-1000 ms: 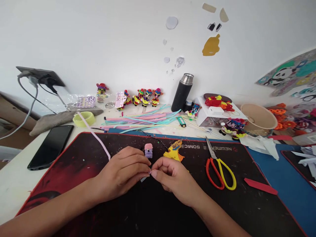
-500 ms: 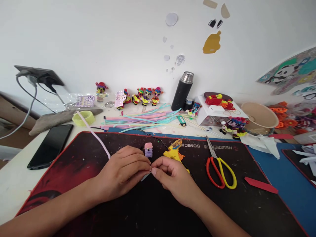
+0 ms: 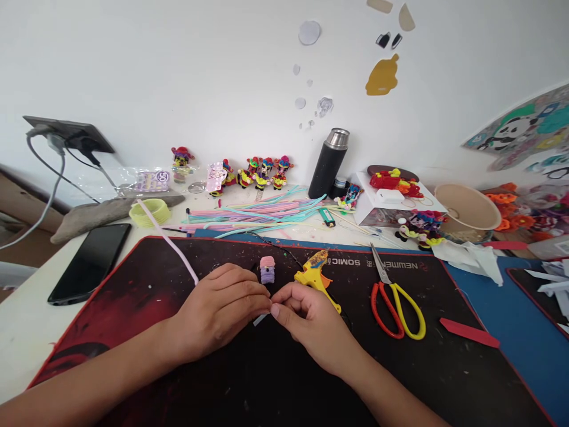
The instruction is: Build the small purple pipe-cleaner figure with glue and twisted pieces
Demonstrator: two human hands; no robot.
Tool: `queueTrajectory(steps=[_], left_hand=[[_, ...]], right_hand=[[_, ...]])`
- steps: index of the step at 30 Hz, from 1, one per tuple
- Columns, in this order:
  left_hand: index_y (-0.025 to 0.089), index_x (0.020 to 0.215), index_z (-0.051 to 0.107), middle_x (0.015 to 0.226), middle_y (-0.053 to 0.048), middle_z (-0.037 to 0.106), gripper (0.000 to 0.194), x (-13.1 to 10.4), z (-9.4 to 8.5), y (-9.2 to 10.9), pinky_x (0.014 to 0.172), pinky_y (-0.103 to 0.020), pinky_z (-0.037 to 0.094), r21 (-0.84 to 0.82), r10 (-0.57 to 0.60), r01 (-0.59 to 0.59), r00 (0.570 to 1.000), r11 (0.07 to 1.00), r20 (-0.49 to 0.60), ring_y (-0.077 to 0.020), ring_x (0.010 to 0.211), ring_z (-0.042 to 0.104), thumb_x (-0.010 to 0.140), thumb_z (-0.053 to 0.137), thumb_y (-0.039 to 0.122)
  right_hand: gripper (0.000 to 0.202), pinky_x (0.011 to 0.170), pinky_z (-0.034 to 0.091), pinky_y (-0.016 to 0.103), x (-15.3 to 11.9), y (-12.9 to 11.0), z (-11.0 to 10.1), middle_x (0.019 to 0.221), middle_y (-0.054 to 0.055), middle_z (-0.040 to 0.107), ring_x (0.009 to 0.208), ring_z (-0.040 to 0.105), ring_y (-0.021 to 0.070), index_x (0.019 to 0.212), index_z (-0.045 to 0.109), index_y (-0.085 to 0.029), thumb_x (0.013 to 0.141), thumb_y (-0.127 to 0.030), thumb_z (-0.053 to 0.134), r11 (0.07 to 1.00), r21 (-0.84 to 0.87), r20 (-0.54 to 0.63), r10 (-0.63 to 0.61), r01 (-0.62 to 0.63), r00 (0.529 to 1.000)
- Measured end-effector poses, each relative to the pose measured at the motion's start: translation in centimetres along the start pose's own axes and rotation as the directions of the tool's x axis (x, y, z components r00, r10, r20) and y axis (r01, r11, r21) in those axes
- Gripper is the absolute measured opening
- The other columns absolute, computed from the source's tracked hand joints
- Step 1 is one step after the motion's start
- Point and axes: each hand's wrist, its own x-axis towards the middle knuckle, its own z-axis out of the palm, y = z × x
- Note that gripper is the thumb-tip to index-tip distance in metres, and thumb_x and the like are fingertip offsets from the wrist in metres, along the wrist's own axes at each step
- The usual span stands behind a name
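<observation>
The long, thin, lilac fuzzy stem (image 3: pixel 170 241) slanted from the nearer left hand (image 3: pixel 224 305), closed around it, toward the desk's (image 3: pixel 26 338) far left; the right hand (image 3: pixel 306 317) met those fingertips, its grip hidden.

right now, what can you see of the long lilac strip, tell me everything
The lilac strip is long, thin and fuzzy-looking, like a pipe cleaner. Gently curved, it slants from behind the left hand up and leftward, its upper end overlapping the yellow-green coil in view. Whether they touch is unclear; its lower end is hidden.
</observation>
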Motion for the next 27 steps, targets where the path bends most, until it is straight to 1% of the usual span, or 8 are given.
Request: queueTrajectory(steps=[3,6,8,10,14,20,23,27], left_hand=[[0.019,0.113,0.068,0.101,-0.005,0.08,0.013,-0.2,0.0,-0.2,0.088,-0.034,0.055,-0.023,-0.028,0.028,1.0,0.999,-0.006,-0.0198,0.095,0.072,0.101,0.065,0.02],[0.021,0.125,0.065,0.112,-0.008,0.078,0.026,-0.5,0.2,-0.8,0.094,-0.038,0.054,0.004,-0.161,0.161,0.987,0.987,0.015,-0.0229,0.105,0.07,0.1,0.067,0.024],[0.021,0.135,0.061,0.123,-0.011,0.075,0.037,-0.6,0.6,-1.4,0.101,-0.044,0.052,0.057,-0.28,0.277,0.958,0.959,0.058,-0.0268,0.114,0.067,0.099,0.067,0.029],[0.021,0.141,0.057,0.133,-0.013,0.07,0.048,-0.7,1.3,-2.1,0.107,-0.05,0.05,0.094,-0.363,0.353,0.925,0.931,0.113,-0.0306,0.122,0.063,0.097,0.069,0.035],[0.018,0.145,0.053,0.141,-0.015,0.065,0.061,-0.7,2.7,-3.0,0.112,-0.055,0.047,0.123,-0.416,0.399,0.891,0.909,0.182,-0.0338,0.13,0.058,0.091,0.075,0.036],[0.018,0.132,0.061,0.128,-0.012,0.07,0.046,-0.2,3.3,-3.2,0.106,-0.053,0.051,0.062,-0.449,0.447,0.865,0.893,0.224,-0.0317,0.119,0.062,0.089,0.075,0.025],[0.018,0.128,0.061,0.124,-0.011,0.07,0.04,-0.2,3.1,-3.0,0.103,-0.051,0.052,-0.005,-0.474,0.486,0.856,0.874,0.206,-0.0306,0.116,0.062,0.09,0.073,0.024],[0.02,0.131,0.059,0.123,-0.01,0.069,0.041,-0.5,3.1,-2.4,0.101,-0.048,0.053,-0.091,-0.496,0.513,0.853,0.853,0.163,-0.029,0.117,0.062,0.092,0.071,0.022]], right_hand=[[0.028,0.052,0.026,0.025,0.0,-0.2,-0.2,0.063,-0.007,0.045,0.057,0.037,0.0106,0.093,0.068,-0.017,0.093,-0.045,0.07,0.999,-0.039,-0.027,-0.022,0.021,0.999],[0.025,0.052,0.028,0.025,-0.1,-0.3,-0.5,0.062,-0.006,0.045,0.057,0.038,0.0113,0.093,0.069,-0.017,0.093,-0.042,0.068,0.994,-0.103,-0.069,-0.031,0.024,0.997],[0.022,0.053,0.029,0.025,0.0,-0.3,-0.7,0.061,-0.006,0.046,0.056,0.039,0.0117,0.092,0.07,-0.018,0.093,-0.039,0.067,0.985,-0.173,-0.1,-0.049,0.031,0.994],[0.018,0.053,0.031,0.026,0.1,-0.3,-0.9,0.061,-0.006,0.048,0.056,0.042,0.0124,0.092,0.071,-0.02,0.095,-0.036,0.065,0.96,-0.275,-0.123,-0.083,0.046,0.989],[0.016,0.055,0.032,0.027,0.5,-0.6,-1.4,0.059,-0.005,0.05,0.053,0.045,0.013,0.093,0.072,-0.022,0.097,-0.033,0.062,0.871,-0.486,-0.147,-0.163,0.072,0.976],[0.013,0.057,0.031,0.028,1.4,-1.1,-2.0,0.058,-0.005,0.052,0.053,0.047,0.0141,0.095,0.071,-0.022,0.098,-0.029,0.06,0.732,-0.674,-0.162,-0.284,0.105,0.945],[0.013,0.058,0.031,0.028,1.8,-1.0,-2.0,0.06,-0.004,0.054,0.053,0.049,0.0143,0.095,0.071,-0.023,0.098,-0.029,0.06,0.708,-0.698,-0.159,-0.301,0.108,0.94],[0.014,0.058,0.032,0.028,2.2,-0.6,-1.8,0.061,-0.003,0.056,0.054,0.05,0.0144,0.095,0.071,-0.023,0.099,-0.031,0.059,0.704,-0.702,-0.162,-0.304,0.107,0.939]])
